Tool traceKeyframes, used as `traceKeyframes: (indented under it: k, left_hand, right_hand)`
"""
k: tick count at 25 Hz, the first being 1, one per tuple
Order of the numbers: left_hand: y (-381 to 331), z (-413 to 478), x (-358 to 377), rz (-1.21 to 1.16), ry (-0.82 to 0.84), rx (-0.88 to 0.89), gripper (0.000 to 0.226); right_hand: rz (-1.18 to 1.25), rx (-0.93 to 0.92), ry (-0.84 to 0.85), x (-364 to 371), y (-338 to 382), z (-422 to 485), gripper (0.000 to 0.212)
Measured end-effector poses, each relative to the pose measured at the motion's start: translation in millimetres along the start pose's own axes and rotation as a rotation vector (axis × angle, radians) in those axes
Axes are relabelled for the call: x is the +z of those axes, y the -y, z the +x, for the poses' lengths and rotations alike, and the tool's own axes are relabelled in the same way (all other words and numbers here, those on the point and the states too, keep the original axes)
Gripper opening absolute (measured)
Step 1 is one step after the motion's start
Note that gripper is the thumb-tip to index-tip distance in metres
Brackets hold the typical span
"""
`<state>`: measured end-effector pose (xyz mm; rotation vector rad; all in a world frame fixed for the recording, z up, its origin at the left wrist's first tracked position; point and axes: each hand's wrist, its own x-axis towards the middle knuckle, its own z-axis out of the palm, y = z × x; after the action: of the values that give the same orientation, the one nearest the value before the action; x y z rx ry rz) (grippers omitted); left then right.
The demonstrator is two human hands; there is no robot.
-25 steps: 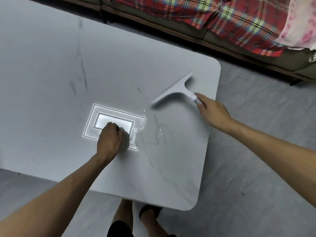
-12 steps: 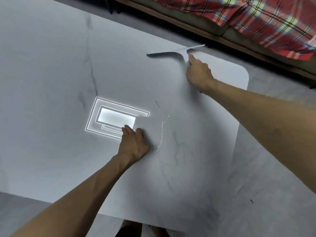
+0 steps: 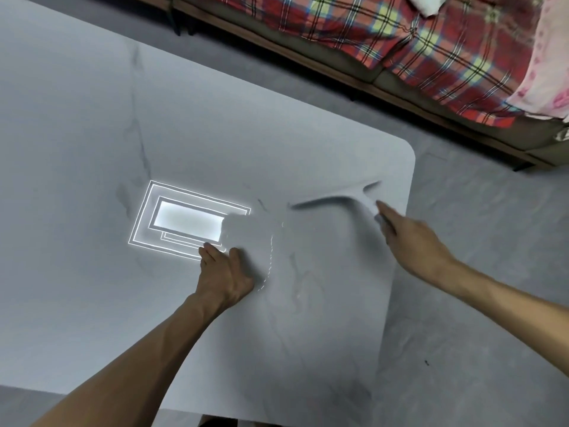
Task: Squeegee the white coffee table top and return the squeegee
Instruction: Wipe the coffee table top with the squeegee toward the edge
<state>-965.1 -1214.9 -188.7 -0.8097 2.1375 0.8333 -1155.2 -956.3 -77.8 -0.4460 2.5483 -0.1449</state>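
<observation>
Right hand (image 3: 412,241) has the squeegee (image 3: 335,197) out near the far right corner of the white coffee table top (image 3: 92,272). The fingers are wrapped on the handle, with one finger laid forward along it. The handle itself is almost wholly buried under that hand. The blade runs crosswise, smeared by motion blur, so I cannot tell whether its edge is touching the surface or sitting just above it. Left hand (image 3: 224,272) is planted on the table nearer the middle, fingers close together, seen end-on. Whether they are tucked under or lying flat, I cannot tell, and the fingertips are hidden. A bright ceiling light reflection (image 3: 184,223) glares off the top just beyond that hand, and the hand cuts off its near corner. A thin curved water line (image 3: 271,257) glints between the two hands. Beyond the table a red plaid blanket (image 3: 400,41) drapes over a low couch, cropped by the top edge, with pink fabric (image 3: 551,57) clipped at the right. Grey floor (image 3: 477,272) runs alongside.
</observation>
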Motion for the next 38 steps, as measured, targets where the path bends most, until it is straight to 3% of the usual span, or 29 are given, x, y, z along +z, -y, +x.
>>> traceKeyframes:
  k: [2, 5, 7, 12, 16, 18, 21, 23, 25, 28, 31, 35, 38]
  left_hand:
    - [2, 2, 2, 0.053, 0.027, 0.017, 0.065]
    - [4, 2, 5, 0.068, 0.035, 0.026, 0.063]
    - [4, 3, 4, 0.070, 0.048, 0.024, 0.062]
    - [7, 2, 1, 0.092, 0.078, 0.050, 0.060]
    - [5, -3, -4, 0.115, 0.082, 0.068, 0.061]
    - [4, -5, -9, 0.135, 0.091, 0.075, 0.059]
    - [3, -4, -8, 0.135, 0.092, 0.090, 0.059]
    - [4, -4, -6, 0.137, 0.068, 0.092, 0.060]
    - [6, -2, -3, 0.147, 0.052, 0.088, 0.061]
    - [13, 4, 4, 0.184, 0.047, 0.117, 0.060]
    - [17, 6, 7, 0.180, 0.050, 0.125, 0.062]
    - [15, 3, 3, 0.163, 0.069, 0.122, 0.058]
    - [14, 1, 0, 0.146, 0.075, 0.130, 0.053]
  right_hand:
    - [0.075, 0.068, -0.053, -5, 7, 24, 0.037]
    - [0.376, 0.351, -0.126, -24, 14, 85, 0.016]
    - [0.432, 0.463, -0.105, -15, 22, 99, 0.018]
    - [0.180, 0.370, 0.014, 35, 44, 31, 0.055]
    - [0.137, 0.351, 0.196, 53, 41, -53, 0.050]
    - [0.190, 0.370, 0.169, 40, 34, -54, 0.040]
    - [0.284, 0.459, -0.057, 10, 17, 2, 0.031]
    - [0.344, 0.554, -0.150, -11, 8, 49, 0.037]
    - [0.358, 0.629, -0.114, -17, 9, 77, 0.044]
    - [0.324, 0.649, -0.031, 7, 37, 77, 0.031]
    - [0.489, 0.566, -0.067, 51, 67, 32, 0.050]
    - [0.775, 0.805, 0.167, 72, 99, -33, 0.066]
    - [0.718, 0.640, 0.081, 55, 100, -33, 0.052]
